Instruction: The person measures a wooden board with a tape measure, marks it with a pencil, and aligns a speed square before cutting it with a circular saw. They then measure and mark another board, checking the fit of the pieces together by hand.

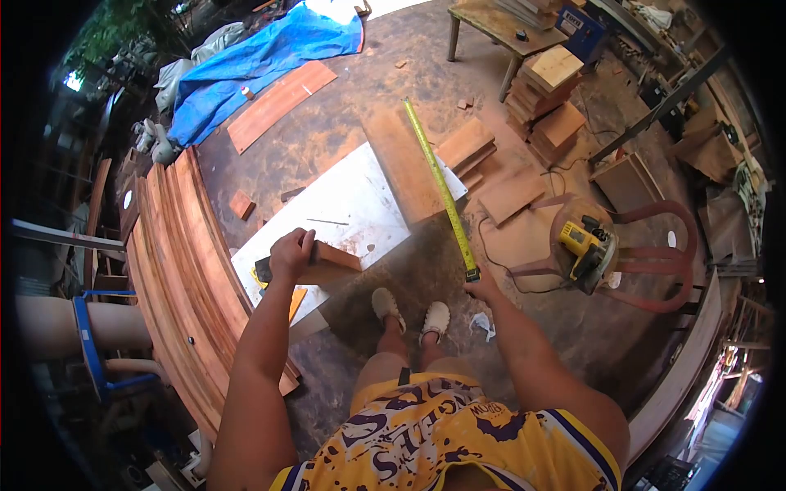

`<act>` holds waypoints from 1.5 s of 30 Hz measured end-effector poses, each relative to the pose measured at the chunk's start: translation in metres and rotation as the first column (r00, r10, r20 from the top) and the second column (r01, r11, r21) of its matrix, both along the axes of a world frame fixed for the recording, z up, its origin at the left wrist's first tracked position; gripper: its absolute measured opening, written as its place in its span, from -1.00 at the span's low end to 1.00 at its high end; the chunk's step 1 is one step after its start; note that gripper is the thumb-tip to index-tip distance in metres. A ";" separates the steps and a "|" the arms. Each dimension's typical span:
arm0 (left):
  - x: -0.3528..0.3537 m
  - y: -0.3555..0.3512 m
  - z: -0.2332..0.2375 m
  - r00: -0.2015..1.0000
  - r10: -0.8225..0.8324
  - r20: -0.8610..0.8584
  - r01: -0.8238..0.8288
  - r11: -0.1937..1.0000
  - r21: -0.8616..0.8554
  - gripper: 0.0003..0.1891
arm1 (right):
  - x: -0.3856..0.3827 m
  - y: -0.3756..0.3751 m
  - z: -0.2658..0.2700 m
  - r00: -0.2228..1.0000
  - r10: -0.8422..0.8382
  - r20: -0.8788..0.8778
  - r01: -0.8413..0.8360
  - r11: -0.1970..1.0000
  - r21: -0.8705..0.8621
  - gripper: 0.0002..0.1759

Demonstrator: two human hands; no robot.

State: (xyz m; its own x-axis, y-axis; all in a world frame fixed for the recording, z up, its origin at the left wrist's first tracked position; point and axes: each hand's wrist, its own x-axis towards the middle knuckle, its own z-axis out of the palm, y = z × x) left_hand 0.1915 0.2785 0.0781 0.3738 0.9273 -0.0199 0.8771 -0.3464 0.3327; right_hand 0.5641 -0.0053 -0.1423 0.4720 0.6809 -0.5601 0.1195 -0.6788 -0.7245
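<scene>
My left hand (291,255) is closed on a reddish-brown wooden block (334,260) over the near left part of a white board (327,200). My right hand (483,288) grips the case of a tape measure (472,275). Its yellow blade (438,176) stretches out forward, across the right side of a flat wooden board (401,168). That board lies partly over the white one. A pencil-like thin dark stick (327,222) rests on the white board. Something yellow and an orange piece (298,303) show beside my left hand.
Long planks (184,278) lie at the left. A yellow power tool (583,250) sits on a reddish chair (655,266) at the right. Stacked boards (544,106) stand by a wooden table (491,23). A blue tarp (262,61) and a plank (282,105) are farther ahead.
</scene>
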 end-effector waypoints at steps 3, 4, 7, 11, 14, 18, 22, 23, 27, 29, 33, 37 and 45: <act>0.001 -0.004 0.002 1.000 0.002 0.007 -0.002 1.000 0.009 -0.62 | 0.005 -0.008 -0.011 0.998 0.060 -0.016 -0.060 0.998 -0.019 -0.04; 0.000 -0.004 0.002 1.000 0.000 0.006 0.000 1.000 0.011 -0.62 | 0.006 -0.011 -0.014 0.998 0.058 -0.017 -0.058 0.998 -0.017 -0.04; -0.001 -0.003 0.000 1.000 -0.007 0.001 0.007 1.000 0.015 -0.63 | 0.011 -0.020 -0.032 0.998 0.044 -0.040 -0.046 0.998 -0.042 0.01; 0.000 -0.005 0.000 1.000 -0.008 -0.009 0.008 1.000 0.022 -0.60 | 0.014 -0.026 -0.025 0.997 0.082 0.000 -0.081 0.993 -0.089 0.05; 0.001 -0.004 -0.001 0.999 -0.003 -0.038 0.004 1.000 0.012 -0.60 | 0.019 -0.022 -0.023 0.992 0.108 0.066 -0.098 0.986 -0.135 0.07; -0.002 -0.004 -0.005 0.998 -0.009 -0.058 0.009 1.000 0.009 -0.61 | 0.021 -0.022 -0.032 0.987 0.124 0.101 -0.104 0.978 -0.179 0.07; -0.003 -0.004 -0.008 0.998 -0.015 -0.054 0.017 0.999 0.035 -0.61 | 0.016 -0.022 -0.032 0.971 0.134 0.199 -0.094 0.976 -0.198 0.09; -0.003 -0.004 -0.007 0.998 -0.009 -0.055 0.011 1.000 0.030 -0.61 | 0.016 -0.022 -0.033 0.973 0.129 0.193 -0.090 0.976 -0.199 0.09; -0.001 -0.005 -0.005 0.997 -0.019 -0.080 0.020 1.000 0.013 -0.60 | 0.015 -0.023 -0.020 0.963 0.147 0.226 -0.106 0.977 -0.183 0.14; 0.000 -0.006 -0.004 0.999 -0.017 -0.046 0.018 1.000 0.025 -0.60 | 0.015 -0.023 -0.015 0.967 0.141 0.210 -0.098 0.974 -0.202 0.17; 0.000 -0.006 -0.004 0.998 -0.021 -0.052 0.022 0.999 0.026 -0.60 | 0.014 -0.020 -0.015 0.966 0.150 0.211 -0.103 0.970 -0.218 0.18; -0.001 -0.005 -0.006 0.998 -0.029 -0.047 0.030 0.999 0.027 -0.60 | 0.011 -0.019 -0.009 0.946 0.175 0.271 -0.103 0.960 -0.260 0.13; -0.003 -0.007 -0.004 0.999 -0.023 -0.036 0.024 0.999 0.027 -0.60 | 0.009 -0.015 0.001 0.947 0.197 0.252 -0.101 0.932 -0.347 0.18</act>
State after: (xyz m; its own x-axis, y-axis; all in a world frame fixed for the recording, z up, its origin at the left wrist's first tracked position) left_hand 0.1885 0.2712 0.0741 0.3951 0.9186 -0.0081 0.8796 -0.3757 0.2917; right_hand 0.5735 -0.0202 -0.1417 0.5484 0.5576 -0.6232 0.4017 -0.8293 -0.3885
